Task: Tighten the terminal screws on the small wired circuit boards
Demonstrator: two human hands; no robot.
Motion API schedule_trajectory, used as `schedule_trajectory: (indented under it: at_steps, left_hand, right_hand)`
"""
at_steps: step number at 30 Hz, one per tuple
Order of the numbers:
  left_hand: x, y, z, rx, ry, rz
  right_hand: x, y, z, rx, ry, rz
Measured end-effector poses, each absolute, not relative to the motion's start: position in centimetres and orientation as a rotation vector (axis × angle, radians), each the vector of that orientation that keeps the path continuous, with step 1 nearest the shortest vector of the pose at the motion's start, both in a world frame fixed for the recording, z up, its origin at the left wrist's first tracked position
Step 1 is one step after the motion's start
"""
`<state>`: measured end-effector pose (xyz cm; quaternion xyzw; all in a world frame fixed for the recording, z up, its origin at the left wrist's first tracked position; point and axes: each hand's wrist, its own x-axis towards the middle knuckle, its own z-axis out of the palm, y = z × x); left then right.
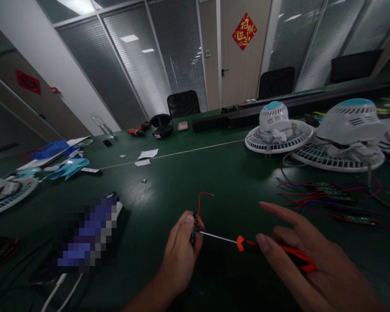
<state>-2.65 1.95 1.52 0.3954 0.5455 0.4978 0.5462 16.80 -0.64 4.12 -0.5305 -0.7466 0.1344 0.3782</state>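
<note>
My left hand (179, 253) pinches a small green circuit board (193, 229) upright between thumb and fingers; a red wire (202, 198) curls up from it. My right hand (307, 264) holds a screwdriver with a red and black handle (273, 250), index finger stretched out above it. The screwdriver's thin metal shaft (216, 236) points left and its tip touches the board. Both hands hover over the dark green table (195, 182).
Two white fan heads (277, 128) (347, 134) lie face down at the back right, with a tangle of red and blue wires and boards (331, 195) before them. A blurred-out object (89, 234) lies at the left. Paper scraps (147, 156), blue fan blades (68, 167) and headphones (161, 125) lie farther back.
</note>
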Motion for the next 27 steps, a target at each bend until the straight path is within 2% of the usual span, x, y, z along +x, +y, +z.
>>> schedule_trajectory:
  at_steps: [27]
  left_hand:
    - [-2.52, 1.99, 1.97, 1.039, 1.363, 1.23]
  right_hand:
    - [16.51, -1.17, 4.33, -1.399, -1.856, 0.427]
